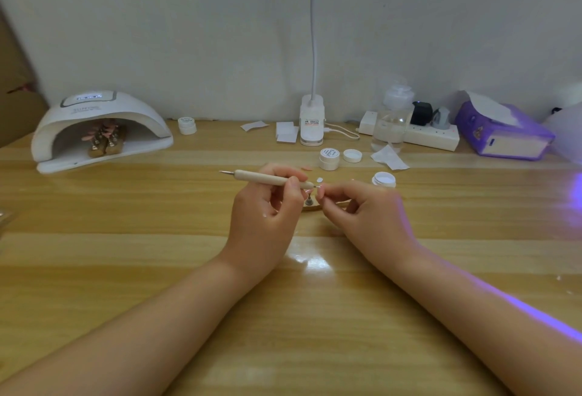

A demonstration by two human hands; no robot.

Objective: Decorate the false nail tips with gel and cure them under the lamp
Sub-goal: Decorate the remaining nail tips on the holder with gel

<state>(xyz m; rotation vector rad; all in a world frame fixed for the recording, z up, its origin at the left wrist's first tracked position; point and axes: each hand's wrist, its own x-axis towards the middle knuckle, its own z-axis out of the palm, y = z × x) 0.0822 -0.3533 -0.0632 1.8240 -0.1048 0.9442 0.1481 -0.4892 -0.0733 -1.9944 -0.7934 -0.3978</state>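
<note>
A: Holding the dotting tool (271, 179) like a pen, the left hand (267, 206) has its fingers curled round the wooden shaft so the fine end meets a nail tip (320, 194) at the centre of the worktop (157, 254). Why that grip?

B: My guess is control. A short pencil grip steadies the point for small gel marks. The right hand (362, 209) pinches that nail tip by its edges, I think to keep it from skidding and to leave its face bare for the tool.

A: And the curing lamp (100, 131)?

B: It stands far left, well apart from the hands, with several pink tips on stands (104, 139) inside, probably curing while the next one is worked.

A: How many jars?

B: I count 3 small white jars: 1 closed (187, 125) beside the lamp, 1 (329, 158) beyond the hands with a loose lid (352, 155) next to it, and 1 open (383, 179) just beside the right hand, within easy dipping reach. Also 1 small stand (309, 201) between the hands, and 1 tool.
</note>
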